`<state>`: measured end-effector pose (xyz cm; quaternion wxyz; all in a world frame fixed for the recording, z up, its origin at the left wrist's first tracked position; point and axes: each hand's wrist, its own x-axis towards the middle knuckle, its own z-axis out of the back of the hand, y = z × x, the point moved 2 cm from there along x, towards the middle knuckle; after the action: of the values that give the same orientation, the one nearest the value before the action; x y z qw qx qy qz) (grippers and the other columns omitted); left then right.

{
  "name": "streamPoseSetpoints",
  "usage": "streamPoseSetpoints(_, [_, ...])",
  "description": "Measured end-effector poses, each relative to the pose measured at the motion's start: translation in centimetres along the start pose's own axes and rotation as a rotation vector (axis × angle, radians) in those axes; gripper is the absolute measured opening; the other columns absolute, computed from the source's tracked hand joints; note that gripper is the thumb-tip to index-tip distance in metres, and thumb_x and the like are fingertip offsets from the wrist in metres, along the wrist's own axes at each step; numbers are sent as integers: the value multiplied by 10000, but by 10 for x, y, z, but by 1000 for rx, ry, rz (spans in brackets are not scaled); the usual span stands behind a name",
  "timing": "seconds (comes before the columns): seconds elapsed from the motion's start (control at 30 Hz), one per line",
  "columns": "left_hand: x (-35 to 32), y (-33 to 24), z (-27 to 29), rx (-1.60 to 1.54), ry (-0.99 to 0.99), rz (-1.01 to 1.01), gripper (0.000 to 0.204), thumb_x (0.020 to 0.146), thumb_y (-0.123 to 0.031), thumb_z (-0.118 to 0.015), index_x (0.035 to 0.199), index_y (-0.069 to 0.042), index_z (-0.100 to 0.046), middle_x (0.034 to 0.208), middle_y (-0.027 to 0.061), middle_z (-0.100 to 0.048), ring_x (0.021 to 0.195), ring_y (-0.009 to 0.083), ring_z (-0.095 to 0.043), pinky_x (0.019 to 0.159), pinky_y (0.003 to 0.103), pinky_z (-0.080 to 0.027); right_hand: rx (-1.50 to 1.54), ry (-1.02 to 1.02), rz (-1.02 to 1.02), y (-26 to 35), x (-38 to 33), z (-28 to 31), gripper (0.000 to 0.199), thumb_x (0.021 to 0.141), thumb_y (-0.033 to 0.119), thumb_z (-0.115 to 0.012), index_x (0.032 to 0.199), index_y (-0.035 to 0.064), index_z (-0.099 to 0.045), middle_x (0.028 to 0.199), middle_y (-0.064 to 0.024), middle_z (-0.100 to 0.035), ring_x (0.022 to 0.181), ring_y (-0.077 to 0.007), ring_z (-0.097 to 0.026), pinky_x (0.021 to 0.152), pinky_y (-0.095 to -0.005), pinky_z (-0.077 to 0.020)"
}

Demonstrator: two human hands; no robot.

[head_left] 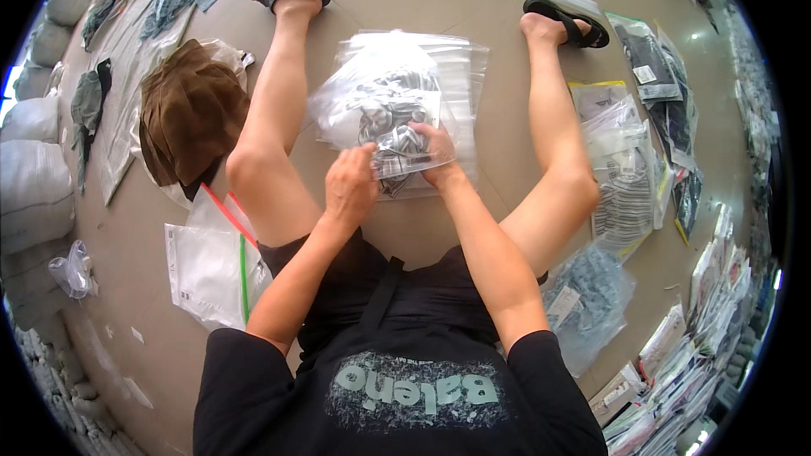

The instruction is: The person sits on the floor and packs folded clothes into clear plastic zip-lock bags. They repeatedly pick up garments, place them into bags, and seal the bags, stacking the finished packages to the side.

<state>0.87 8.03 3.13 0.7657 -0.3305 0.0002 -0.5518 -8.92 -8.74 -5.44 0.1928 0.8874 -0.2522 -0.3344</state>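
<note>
A clear plastic bag [338, 93] lies in front of me between my lower legs, with a crumpled grey-and-white garment [390, 122] bunched inside it. At the bag's near left edge, my left hand [351, 186] is closed, its fingertips pinching the plastic. On the near right side, my right hand [438, 154] grips the bag around the bundled garment. Some of its fingers are hidden by the plastic and cloth. Under the bag is a stack of flat clear plastic bags [460, 76] on the tiled floor.
Left of my leg lie a brown pleated garment [193, 114] and zip bags with red and green strips [207, 274]. To the right are bagged striped clothing [625, 177], bagged dark clothing [655, 67] and a bagged grey-blue garment [587, 300]. White sacks [34, 194] line the far left.
</note>
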Motion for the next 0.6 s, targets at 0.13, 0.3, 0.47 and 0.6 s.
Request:
streamPoseSetpoints(0.13, [-7,-3,-14,-40,52,-118,220,834,79,-651,1001,-41,-572,898,154,-582,881,374,-614,757,469,-526,301,272,-96,17,14,10,221,1003,124,-651,1190,16,-702,1039,-120,-764,923,-250,-762,857,-391,-630])
streamPoseSetpoints(0.3, [-4,-3,-13,2,64,-67,254,806,98,-618,1011,-39,-559,945,146,-582,921,377,-603,769,485,-527,-1301,-231,977,49,32,-23,581,980,396,-746,1335,-43,-609,1265,-255,-689,1108,-414,-707,939,-524,-580])
streamPoseSetpoints(0.47, [-14,21,-51,81,191,116,188,849,46,-621,997,-28,-532,992,162,-592,1005,385,-600,822,501,-541,-1511,-301,747,24,25,-3,1016,924,483,-793,1662,-24,-313,1578,-353,-455,1331,-528,-586,1142,-503,-469])
streamPoseSetpoints(0.6, [-24,25,-70,129,370,186,195,866,-4,-656,1012,-22,-527,1019,191,-608,1036,407,-628,858,511,-562,-1553,-537,660,17,30,66,890,961,435,-765,1593,-65,-386,1385,-353,-641,1214,-478,-655,1038,-512,-529])
